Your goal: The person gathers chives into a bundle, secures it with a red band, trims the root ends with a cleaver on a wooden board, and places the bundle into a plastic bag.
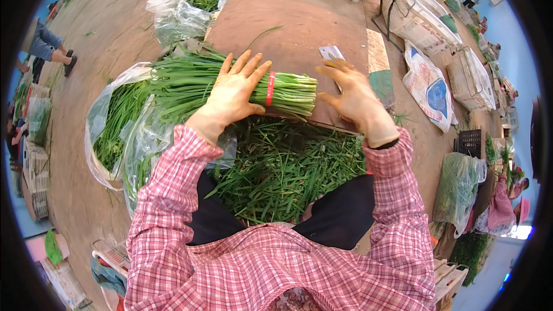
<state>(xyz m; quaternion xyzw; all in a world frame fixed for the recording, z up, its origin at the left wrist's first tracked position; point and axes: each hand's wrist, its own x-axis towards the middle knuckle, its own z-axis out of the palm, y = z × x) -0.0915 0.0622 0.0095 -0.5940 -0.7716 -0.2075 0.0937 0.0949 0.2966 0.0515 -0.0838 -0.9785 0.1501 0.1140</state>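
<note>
A bundle of green garlic chives (190, 80), bound with a red band (271, 88), lies across the left part of a brown board (293, 17). My left hand (235, 88), in a thin pale glove, rests flat on the bundle beside the band, its fingers spread. To the right of the cut stem ends, my right hand (352, 93), gloved too, hovers over the board with its fingers apart. A flat metal blade (332, 52) lies partly under that hand, so the rest of it is hidden. Loose green leaves (285, 168) are heaped between my legs.
Open plastic bags of greens (121, 121) stand on the left and at the board's far left corner. White plastic crates (423, 21) and a printed woven sack (427, 84) are on the floor to the right. A person's legs (49, 45) show at far left; several people are farther off.
</note>
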